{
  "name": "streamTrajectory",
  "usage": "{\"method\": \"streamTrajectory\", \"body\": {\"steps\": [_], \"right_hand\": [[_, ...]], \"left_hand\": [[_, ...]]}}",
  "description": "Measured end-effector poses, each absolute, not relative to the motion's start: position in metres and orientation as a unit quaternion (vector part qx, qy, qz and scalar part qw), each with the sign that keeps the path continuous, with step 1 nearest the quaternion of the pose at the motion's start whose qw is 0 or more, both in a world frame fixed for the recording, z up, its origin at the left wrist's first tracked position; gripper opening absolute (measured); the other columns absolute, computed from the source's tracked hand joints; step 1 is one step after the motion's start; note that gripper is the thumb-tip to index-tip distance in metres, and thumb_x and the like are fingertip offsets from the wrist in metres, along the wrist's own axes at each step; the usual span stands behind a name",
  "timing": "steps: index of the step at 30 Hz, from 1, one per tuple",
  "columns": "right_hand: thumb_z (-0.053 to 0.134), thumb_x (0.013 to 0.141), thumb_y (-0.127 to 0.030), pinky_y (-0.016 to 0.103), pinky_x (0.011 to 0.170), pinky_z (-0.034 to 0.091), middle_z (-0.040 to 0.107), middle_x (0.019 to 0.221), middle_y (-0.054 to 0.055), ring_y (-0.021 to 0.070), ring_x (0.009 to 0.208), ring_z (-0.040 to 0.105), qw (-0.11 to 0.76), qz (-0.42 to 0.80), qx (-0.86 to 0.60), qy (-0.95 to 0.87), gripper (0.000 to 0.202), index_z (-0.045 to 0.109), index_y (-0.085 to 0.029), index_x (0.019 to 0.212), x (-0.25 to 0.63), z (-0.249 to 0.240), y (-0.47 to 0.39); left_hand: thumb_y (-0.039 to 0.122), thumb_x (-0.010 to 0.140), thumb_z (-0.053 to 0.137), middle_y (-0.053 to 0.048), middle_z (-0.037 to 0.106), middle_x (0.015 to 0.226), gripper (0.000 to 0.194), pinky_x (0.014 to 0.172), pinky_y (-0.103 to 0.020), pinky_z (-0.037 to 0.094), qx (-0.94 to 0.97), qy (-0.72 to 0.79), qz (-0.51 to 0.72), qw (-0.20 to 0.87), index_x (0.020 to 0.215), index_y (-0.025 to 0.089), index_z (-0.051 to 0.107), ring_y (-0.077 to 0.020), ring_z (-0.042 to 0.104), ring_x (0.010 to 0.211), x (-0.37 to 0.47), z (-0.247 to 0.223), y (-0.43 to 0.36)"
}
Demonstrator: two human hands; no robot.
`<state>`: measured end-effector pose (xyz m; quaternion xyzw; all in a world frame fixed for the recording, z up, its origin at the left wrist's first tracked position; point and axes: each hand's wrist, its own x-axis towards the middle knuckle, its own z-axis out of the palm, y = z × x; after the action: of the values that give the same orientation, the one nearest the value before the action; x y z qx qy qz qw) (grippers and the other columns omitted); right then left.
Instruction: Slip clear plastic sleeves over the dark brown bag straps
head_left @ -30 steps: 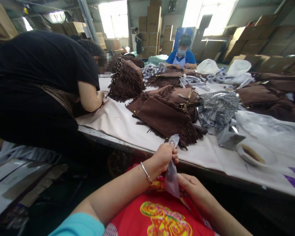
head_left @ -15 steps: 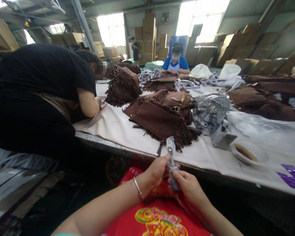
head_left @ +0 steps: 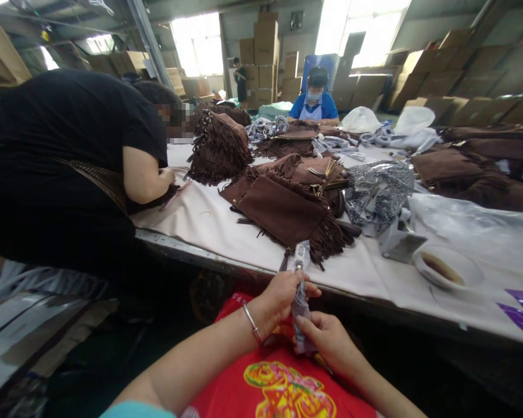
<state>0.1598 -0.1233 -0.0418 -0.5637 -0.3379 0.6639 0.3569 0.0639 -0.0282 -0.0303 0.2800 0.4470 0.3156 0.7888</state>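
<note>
Over my lap, at the table's front edge, I hold a bag strap (head_left: 302, 297) wrapped in greyish plastic film, with a pale metal buckle or ring at its upper end. My left hand (head_left: 283, 296) is closed round its upper part, just below the metal piece. Lower down, my right hand (head_left: 320, 332) pinches the wrapped strap between thumb and fingers. Just beyond lies a brown fringed suede bag (head_left: 283, 209) with gold zip hardware and a dark tassel pull hanging toward me. A red apron or cloth with a yellow flower print (head_left: 287, 386) covers my lap.
A person in black (head_left: 78, 133) bends over the table at the left; another in blue (head_left: 314, 104) sits across. More fringed bags (head_left: 220, 145), crumpled silvery plastic (head_left: 377, 188), a tape roll (head_left: 447, 268) and clear plastic sheeting (head_left: 483, 232) lie on the cloth-covered table (head_left: 192, 223).
My right hand has slid slightly down the wrapped strap, exposing more of it between my hands. The left hand's fingers have shifted on its upper part. The person in black has moved an arm slightly.
</note>
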Motion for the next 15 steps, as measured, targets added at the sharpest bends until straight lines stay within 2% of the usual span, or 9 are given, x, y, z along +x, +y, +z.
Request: {"method": "streamTrajectory", "body": {"steps": [6,11,13,15], "right_hand": [[0.065,0.073,-0.060,0.025,0.050,0.039,0.067,0.057,0.004,0.0144,0.049,0.055,0.385,0.667,-0.563,-0.300,0.045,0.063,-0.015,0.069,0.156,-0.044,-0.123],[0.061,0.078,-0.059,0.025,0.059,0.046,0.071,0.084,0.008,0.0173,0.072,0.062,0.400,0.612,-0.589,-0.344,0.047,0.070,-0.014,0.090,0.176,-0.040,-0.111],[0.058,0.080,-0.060,0.023,0.056,0.045,0.069,0.085,0.007,0.0149,0.070,0.060,0.426,0.574,-0.619,-0.325,0.049,0.069,-0.015,0.095,0.186,-0.036,-0.097],[0.059,0.079,-0.060,0.019,0.047,0.039,0.066,0.075,0.004,0.0101,0.057,0.053,0.437,0.562,-0.634,-0.301,0.047,0.067,-0.015,0.092,0.190,-0.032,-0.081]], "left_hand": [[0.035,0.084,0.053,-0.010,0.069,0.069,0.023,0.057,-0.027,0.047,0.293,0.433,0.290,0.802,0.088,0.012,0.060,-0.0184,0.064,0.062,0.059,-0.032,-0.020],[0.032,0.085,0.054,-0.007,0.065,0.066,0.020,0.056,-0.026,0.047,0.272,0.434,0.291,0.808,0.084,0.013,0.057,-0.0163,0.061,0.058,0.056,-0.029,-0.023],[0.033,0.084,0.056,-0.002,0.059,0.062,0.018,0.056,-0.026,0.046,0.273,0.425,0.279,0.817,0.083,0.014,0.055,-0.0125,0.055,0.052,0.053,-0.026,-0.025],[0.035,0.083,0.058,0.003,0.052,0.060,0.020,0.054,-0.024,0.044,0.286,0.419,0.266,0.820,0.082,0.015,0.054,-0.0079,0.046,0.047,0.047,-0.021,-0.028]]}}
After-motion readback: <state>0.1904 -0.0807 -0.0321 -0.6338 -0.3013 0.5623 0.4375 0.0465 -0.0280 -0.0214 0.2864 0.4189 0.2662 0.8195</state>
